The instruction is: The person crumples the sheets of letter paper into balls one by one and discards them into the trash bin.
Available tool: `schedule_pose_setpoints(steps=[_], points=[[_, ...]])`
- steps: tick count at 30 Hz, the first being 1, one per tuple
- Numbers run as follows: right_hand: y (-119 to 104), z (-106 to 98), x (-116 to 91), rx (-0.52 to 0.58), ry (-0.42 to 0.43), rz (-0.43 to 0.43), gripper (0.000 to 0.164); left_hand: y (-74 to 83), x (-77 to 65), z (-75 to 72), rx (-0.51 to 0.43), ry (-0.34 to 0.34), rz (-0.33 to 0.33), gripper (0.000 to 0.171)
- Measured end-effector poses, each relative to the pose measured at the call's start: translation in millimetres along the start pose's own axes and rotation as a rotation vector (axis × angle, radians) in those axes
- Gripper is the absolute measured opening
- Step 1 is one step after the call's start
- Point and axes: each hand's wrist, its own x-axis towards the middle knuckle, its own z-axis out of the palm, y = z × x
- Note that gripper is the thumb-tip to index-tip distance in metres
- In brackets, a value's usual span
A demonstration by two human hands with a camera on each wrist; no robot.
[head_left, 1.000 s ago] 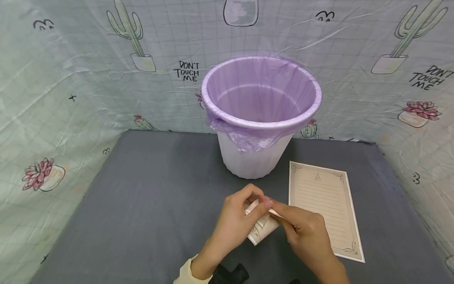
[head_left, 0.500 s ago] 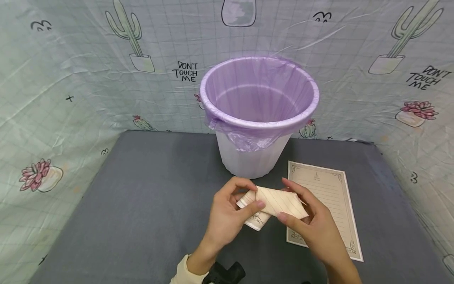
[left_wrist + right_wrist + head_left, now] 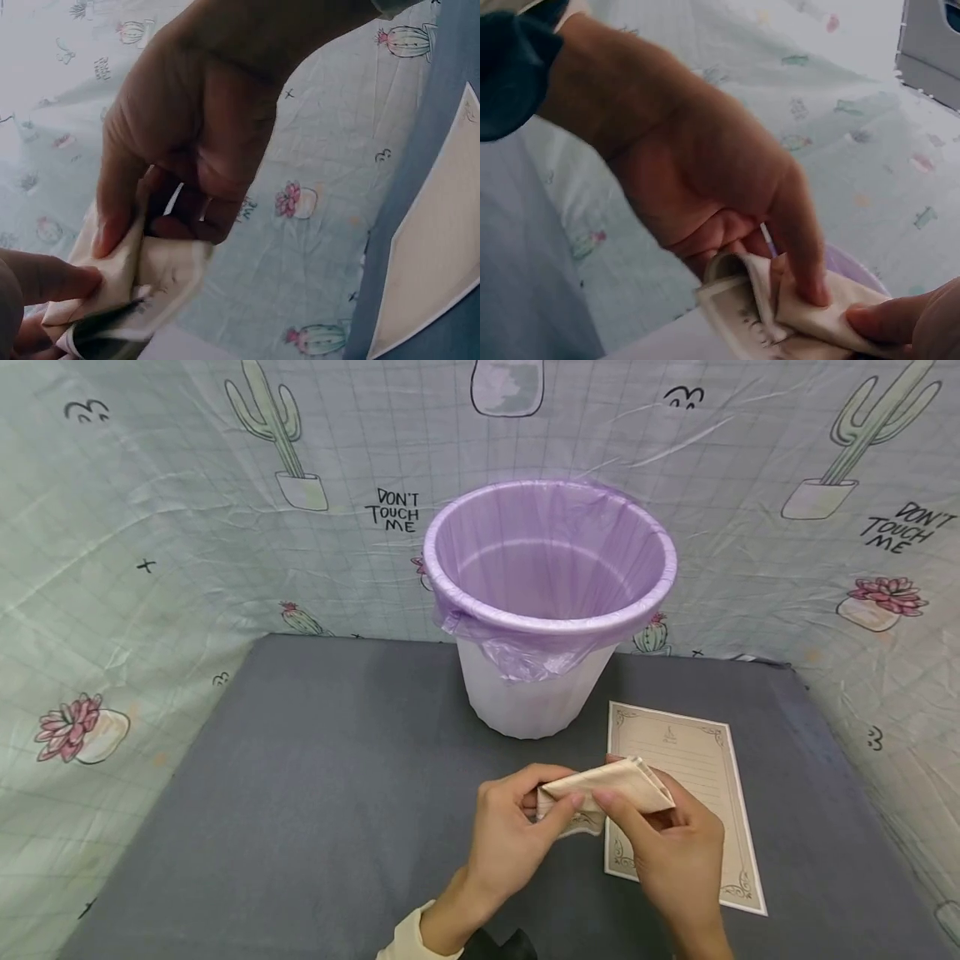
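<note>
Your left hand (image 3: pixel 508 831) and right hand (image 3: pixel 681 852) both pinch the folded paper (image 3: pixel 628 779), likely to keep its layers closed; held before the bin (image 3: pixel 536 702), beside the flat sheet (image 3: pixel 711 777).

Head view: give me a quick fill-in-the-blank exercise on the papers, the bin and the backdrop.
1. The folded paper is gripped by the left hand and the ____ one.
2. The lined sheet lies on the table with its printed side facing ____.
3. The bin liner is coloured ____.
4. The backdrop reads "DON'T TOUCH ____".

Missing words: right; up; purple; ME.
</note>
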Motion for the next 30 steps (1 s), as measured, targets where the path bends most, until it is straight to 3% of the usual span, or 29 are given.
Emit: schedule_pose_setpoints(steps=[4, 7, 12, 20, 25, 27, 30], points=[[10.6, 7.2, 3.1, 0.154, -0.082, -0.316, 0.030, 0.2, -3.4, 6.2, -0.056, 0.058, -0.066, 0.007], [13.2, 6.7, 7.5, 0.074, -0.135, -0.441, 0.030, -0.1, -5.5, 9.7, -0.112, 0.083, -0.140, 0.009], [12.1, -0.9, 12.4, -0.172, -0.205, -0.525, 0.024, -0.3, -3.1, 5.8, -0.189, 0.075, -0.244, 0.024], [16.3, 0.2, 14.6, -0.254, -0.266, -0.655, 0.047, 17.9, -1.0, -9.3, -0.296, -0.063, -0.319, 0.044], [10.2, 2.6, 16.1, -0.412, -0.309, -0.754, 0.036, 24.1, 0.3, -11.5, -0.264, -0.034, -0.446, 0.047], [9.4, 2.2, 15.6, -0.438, -0.350, -0.749, 0.032, 24.3, 0.5, -12.3, -0.263, -0.023, -0.460, 0.046], [10.3, -0.5, 14.0, -0.352, -0.441, -0.677, 0.032, 23.0, 0.8, -13.5, -0.293, -0.045, -0.417, 0.046]])
